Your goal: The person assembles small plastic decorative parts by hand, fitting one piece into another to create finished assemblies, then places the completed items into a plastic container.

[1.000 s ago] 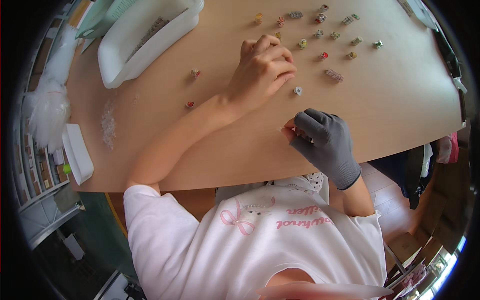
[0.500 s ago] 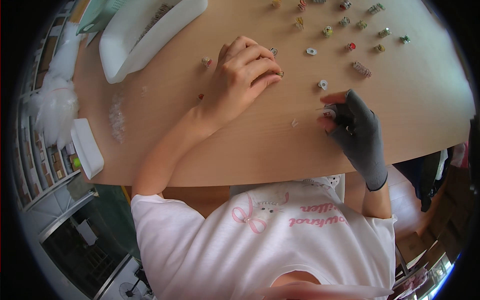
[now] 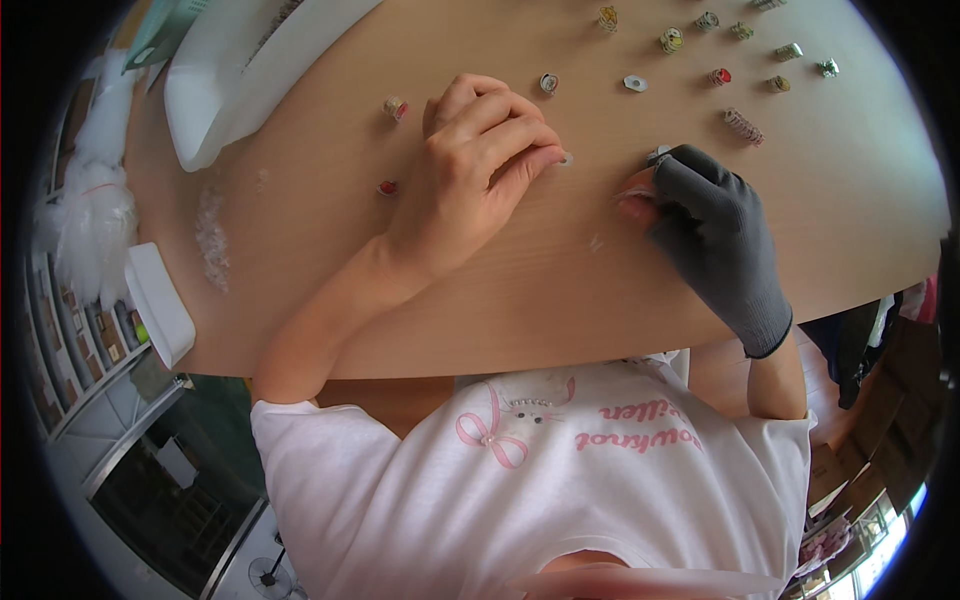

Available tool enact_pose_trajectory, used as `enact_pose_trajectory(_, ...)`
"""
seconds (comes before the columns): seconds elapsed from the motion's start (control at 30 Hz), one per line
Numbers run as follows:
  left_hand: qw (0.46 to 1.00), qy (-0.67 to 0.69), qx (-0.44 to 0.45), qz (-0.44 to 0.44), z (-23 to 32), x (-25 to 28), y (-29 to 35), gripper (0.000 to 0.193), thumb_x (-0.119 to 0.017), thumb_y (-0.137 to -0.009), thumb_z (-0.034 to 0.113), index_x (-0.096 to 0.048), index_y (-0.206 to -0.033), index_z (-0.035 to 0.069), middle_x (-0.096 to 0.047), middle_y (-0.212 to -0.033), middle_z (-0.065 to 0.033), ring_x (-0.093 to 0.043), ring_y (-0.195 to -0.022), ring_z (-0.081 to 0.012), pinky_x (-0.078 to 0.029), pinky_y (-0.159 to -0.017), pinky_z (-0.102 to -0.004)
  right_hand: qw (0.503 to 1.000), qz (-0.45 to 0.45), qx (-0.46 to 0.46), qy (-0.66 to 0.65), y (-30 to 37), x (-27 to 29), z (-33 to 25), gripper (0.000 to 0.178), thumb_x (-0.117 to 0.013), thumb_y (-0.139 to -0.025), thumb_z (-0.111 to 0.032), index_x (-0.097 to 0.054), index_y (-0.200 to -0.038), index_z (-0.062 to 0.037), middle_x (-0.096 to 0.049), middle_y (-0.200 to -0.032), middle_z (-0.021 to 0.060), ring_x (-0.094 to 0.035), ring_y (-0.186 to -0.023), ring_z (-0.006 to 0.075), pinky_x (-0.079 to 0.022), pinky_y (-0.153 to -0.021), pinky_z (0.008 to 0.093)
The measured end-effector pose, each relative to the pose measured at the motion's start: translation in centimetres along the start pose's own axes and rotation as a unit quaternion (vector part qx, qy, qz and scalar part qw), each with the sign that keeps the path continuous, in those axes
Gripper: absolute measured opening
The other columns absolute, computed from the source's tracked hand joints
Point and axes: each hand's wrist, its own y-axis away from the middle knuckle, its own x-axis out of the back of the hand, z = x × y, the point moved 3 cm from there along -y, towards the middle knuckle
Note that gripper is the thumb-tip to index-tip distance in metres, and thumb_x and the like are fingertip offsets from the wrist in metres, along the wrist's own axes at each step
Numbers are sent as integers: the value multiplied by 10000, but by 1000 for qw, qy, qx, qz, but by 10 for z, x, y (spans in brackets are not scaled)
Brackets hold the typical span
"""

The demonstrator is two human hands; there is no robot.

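My left hand (image 3: pixel 482 165) is bare and hangs over the middle of the table, thumb and forefinger pinched on a small pale piece (image 3: pixel 567 159). Just beyond its fingers lies a small metallic ring-shaped piece (image 3: pixel 549 84). Across from it, my right hand (image 3: pixel 700 215) wears a grey fingerless glove. Its fingertips are closed around something thin and whitish, mostly hidden and blurred. A small white piece (image 3: pixel 657 153) lies partly behind the gloved knuckles, and a white oval piece (image 3: pixel 635 84) rests farther away. Two small red-marked pieces, one upper (image 3: pixel 396 108) and one lower (image 3: pixel 388 188), sit left of my left hand.
Several small coloured ring-like bundles stand at the far right, with a red one (image 3: pixel 720 76) and a longer ribbed roll (image 3: pixel 743 126) nearest. A large white tray (image 3: pixel 190 120) is at the far left. Clear plastic bits (image 3: pixel 212 240) and a small white tray (image 3: pixel 160 305) lie left.
My right hand has turned and its fingers have closed; the round red-and-white thing seen in it is now hidden. The left pinch shows a pale piece instead of a gold-coloured one. The view has shifted slightly.
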Motion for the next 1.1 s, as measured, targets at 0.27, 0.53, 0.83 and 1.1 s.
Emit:
enact_pose_trajectory(0.27, 995, -78, -64, -10, 13, 2, -5, 113, -773, -792, 16, -677, -849, 32, -643, -912, -58, -581, -973, -279, -460, -821, -377, 999, -12, 19, 39, -1, 2, 4, 155, -667, -903, 22, -610, -1046, 40, -668, -844, 140, -683, -729, 270, -527, -691, 307)
enact_pose_trajectory(0.53, 999, -21, -13, -20, -4, 8, -11, 128, -757, -805, 29, -635, -841, 25, -643, -948, -74, -590, -958, -292, -460, -806, -390, 994, -100, -33, -22, -9, 11, 5, 97, -666, -912, 26, -602, -982, 48, -658, -778, 80, -601, -687, 133, -502, -680, 267)
enact_pose_trajectory(0.83, 967, -113, -178, -141, -2, 13, -27, 133, -674, -806, 127, -616, -900, 52, -516, -997, -111, -525, -1020, -265, -379, -886, -398, 995, -84, -59, -17, -12, 13, 8, 124, -578, -992, -94, -599, -946, 18, -576, -728, 54, -533, -669, 131, -443, -644, 280)
enact_pose_trajectory(1.1, 993, -63, -69, -68, 6, 21, -3, 291, -835, -713, 162, -730, -974, 87, -654, -987, -27, -606, -967, -238, -395, -853, -355, 994, -94, -56, -25, -15, 15, 3, 120, -624, -900, -16, -581, -1004, 27, -650, -809, 168, -636, -727, 386, -499, -648, 374)
